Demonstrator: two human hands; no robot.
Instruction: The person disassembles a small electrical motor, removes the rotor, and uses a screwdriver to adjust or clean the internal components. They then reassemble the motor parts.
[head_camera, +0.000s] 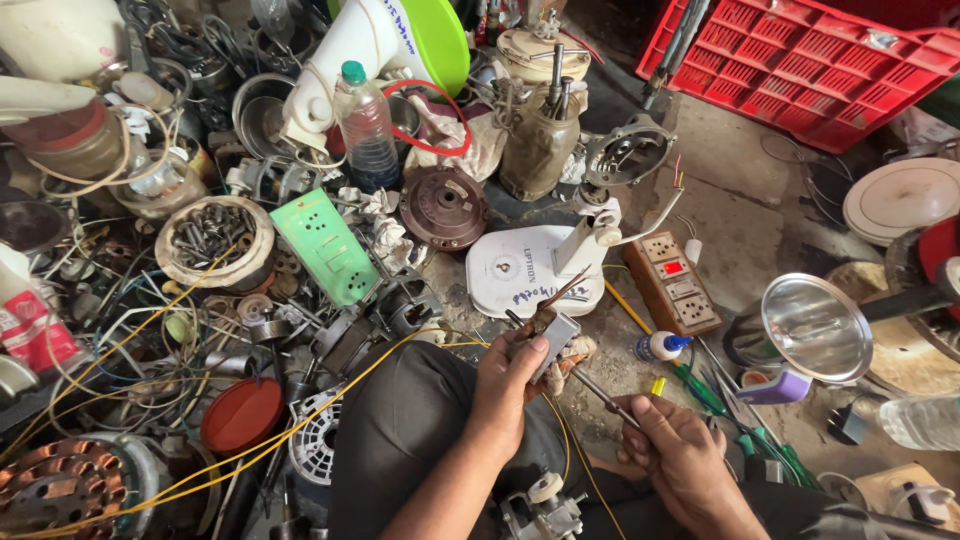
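Observation:
My left hand (508, 385) grips a small grey metal part (553, 338) with thin red and dark wires sticking up from it, held above my dark-trousered knee (400, 420). My right hand (675, 450) holds a slim metal-shafted tool (598, 390), its tip pointing up-left toward the part. A white fan base (520, 270) with an upright neck lies just beyond the part. A yellow wire (300, 410) runs across my knee toward the part.
Left: heaps of motor parts, copper windings (55, 485), a bowl of screws (210, 235), a green socket plate (325, 245). A plastic bottle (367, 130) stands behind. Right: a brown power strip (680, 282), a glue bottle (660, 346), screwdrivers (705, 392), a steel jug (810, 328), a red crate (810, 60).

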